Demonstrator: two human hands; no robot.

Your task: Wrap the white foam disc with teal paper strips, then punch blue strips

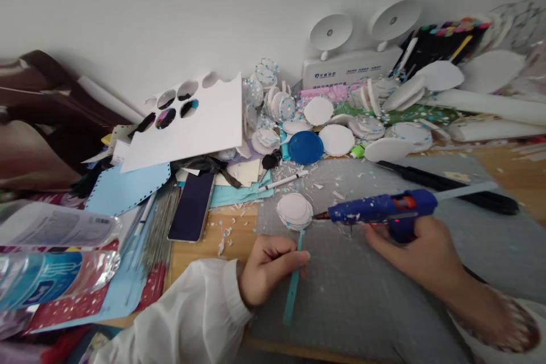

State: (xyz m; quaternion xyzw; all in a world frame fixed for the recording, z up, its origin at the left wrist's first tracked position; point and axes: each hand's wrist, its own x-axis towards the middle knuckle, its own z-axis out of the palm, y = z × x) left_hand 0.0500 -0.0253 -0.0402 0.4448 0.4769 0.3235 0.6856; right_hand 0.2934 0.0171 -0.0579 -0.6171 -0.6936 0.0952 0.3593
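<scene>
A teal strip [292, 296] is pinched between the thumb and fingers of my left hand [273, 270]. Its upper end meets the lower edge of a small stack of white discs [295, 210] lying on the grey cutting mat [336, 313]. My right hand [430, 261] grips a blue hot glue gun [379, 209] by its handle. The gun lies sideways, its nozzle pointing left at the right edge of the discs; whether it touches them I cannot tell. A pale glue stick [467, 190] sticks out of the gun's back end.
Behind the mat are heaped white discs [336, 140], a blue round lid [306, 148] and a white box [350, 68]. A black utility knife [452, 185] lies beyond the glue gun. Leftward are a phone [191, 207], a white board with holes [205, 125] and a plastic bottle [60, 276].
</scene>
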